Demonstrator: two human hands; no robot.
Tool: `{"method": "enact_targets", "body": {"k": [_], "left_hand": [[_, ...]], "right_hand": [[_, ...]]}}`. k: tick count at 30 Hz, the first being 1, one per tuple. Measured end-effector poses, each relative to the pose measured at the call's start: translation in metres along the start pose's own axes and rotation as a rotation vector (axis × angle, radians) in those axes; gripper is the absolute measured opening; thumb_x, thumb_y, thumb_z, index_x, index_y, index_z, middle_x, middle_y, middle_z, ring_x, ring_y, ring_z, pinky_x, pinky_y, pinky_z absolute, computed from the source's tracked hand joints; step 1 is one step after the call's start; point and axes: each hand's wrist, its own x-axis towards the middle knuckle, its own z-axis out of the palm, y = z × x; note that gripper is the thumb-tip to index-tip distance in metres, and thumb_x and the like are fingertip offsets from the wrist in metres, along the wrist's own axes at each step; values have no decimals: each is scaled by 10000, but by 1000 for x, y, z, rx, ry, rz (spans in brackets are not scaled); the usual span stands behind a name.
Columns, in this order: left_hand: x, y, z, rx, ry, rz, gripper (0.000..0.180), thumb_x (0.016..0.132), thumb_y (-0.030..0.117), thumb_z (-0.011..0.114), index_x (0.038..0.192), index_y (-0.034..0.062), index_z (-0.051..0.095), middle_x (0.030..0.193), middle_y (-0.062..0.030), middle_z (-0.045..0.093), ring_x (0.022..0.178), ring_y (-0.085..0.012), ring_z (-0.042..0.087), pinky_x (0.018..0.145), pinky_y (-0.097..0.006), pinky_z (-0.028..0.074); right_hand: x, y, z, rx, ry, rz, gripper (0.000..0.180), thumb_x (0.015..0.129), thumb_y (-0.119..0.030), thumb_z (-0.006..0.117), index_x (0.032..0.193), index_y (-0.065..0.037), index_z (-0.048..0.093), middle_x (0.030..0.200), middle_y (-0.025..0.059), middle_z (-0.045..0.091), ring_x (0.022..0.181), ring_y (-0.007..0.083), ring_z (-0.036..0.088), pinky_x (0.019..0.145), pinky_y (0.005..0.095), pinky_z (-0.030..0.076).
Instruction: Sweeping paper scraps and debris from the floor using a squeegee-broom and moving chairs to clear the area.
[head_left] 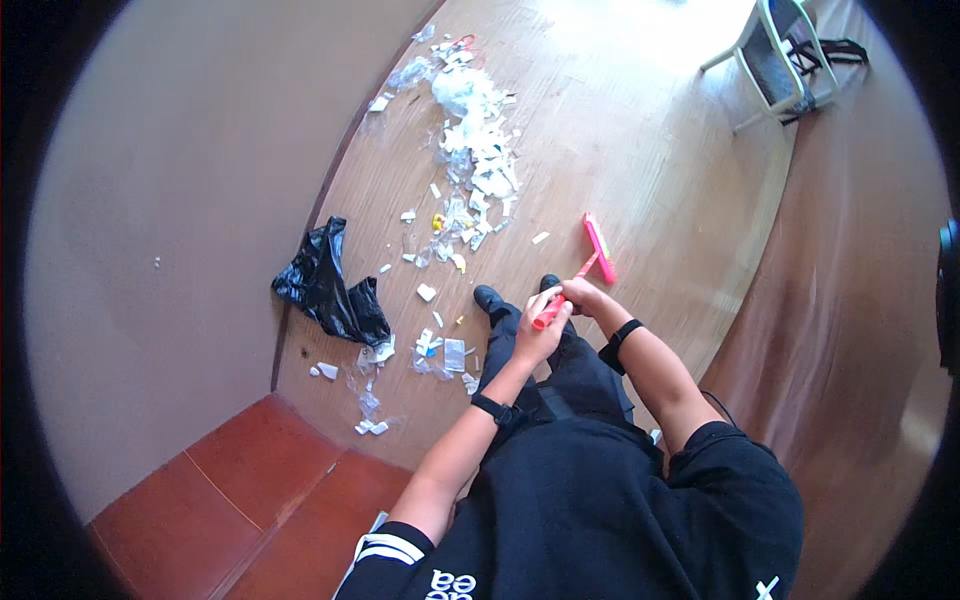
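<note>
Both my hands are wrapped round the handle of a pink broom (598, 245). My left hand (540, 328) is closed near the handle's top end, in front of my body. Just beside it, my right hand (583, 297) grips the same handle a little lower down. The broom's head is on the wooden floor to the right of my feet. To the left and ahead lies a long heap of white paper scraps and clear plastic (470, 130), with a few yellow bits in it. Smaller scraps (454, 354) are scattered left of my legs.
A crumpled black plastic bag (325, 285) lies against the wall (170, 220) on the left. At the far right stands a chair (775, 65) with a pale frame. Red tiles (260, 460) meet the wooden floor (660, 150) at the lower left.
</note>
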Motion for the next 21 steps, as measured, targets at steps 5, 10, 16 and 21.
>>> {"method": "enact_targets", "body": {"k": [5, 10, 16, 21], "left_hand": [[-10, -53, -48, -524, 66, -312, 246, 949, 211, 470, 959, 6, 606, 887, -38, 583, 600, -64, 551, 522, -202, 445], [-19, -75, -121, -429, 195, -270, 256, 964, 225, 440, 968, 28, 605, 904, -30, 589, 629, -69, 555, 564, -215, 457], [-31, -93, -202, -366, 367, -275, 281, 954, 243, 455, 940, 12, 613, 944, -42, 584, 596, -88, 548, 554, -230, 456], [-44, -94, -255, -300, 471, -368, 271, 944, 208, 468, 945, -21, 613, 927, -78, 608, 607, -120, 564, 543, -253, 465]], "right_hand": [[12, -33, 74, -102, -88, 79, 210, 773, -207, 551, 635, -49, 536, 601, 50, 499, 406, 138, 439, 350, 307, 318], [12, -80, 157, -256, -160, -16, 217, 775, -207, 552, 647, -32, 564, 545, 54, 486, 373, 148, 430, 337, 310, 322], [25, -119, 254, -213, -263, -56, 235, 764, -200, 550, 586, -52, 513, 522, 51, 453, 398, 146, 443, 350, 327, 315], [31, -141, 316, -278, -395, -29, 234, 776, -208, 531, 585, -79, 489, 523, 34, 449, 390, 125, 404, 349, 306, 284]]}}
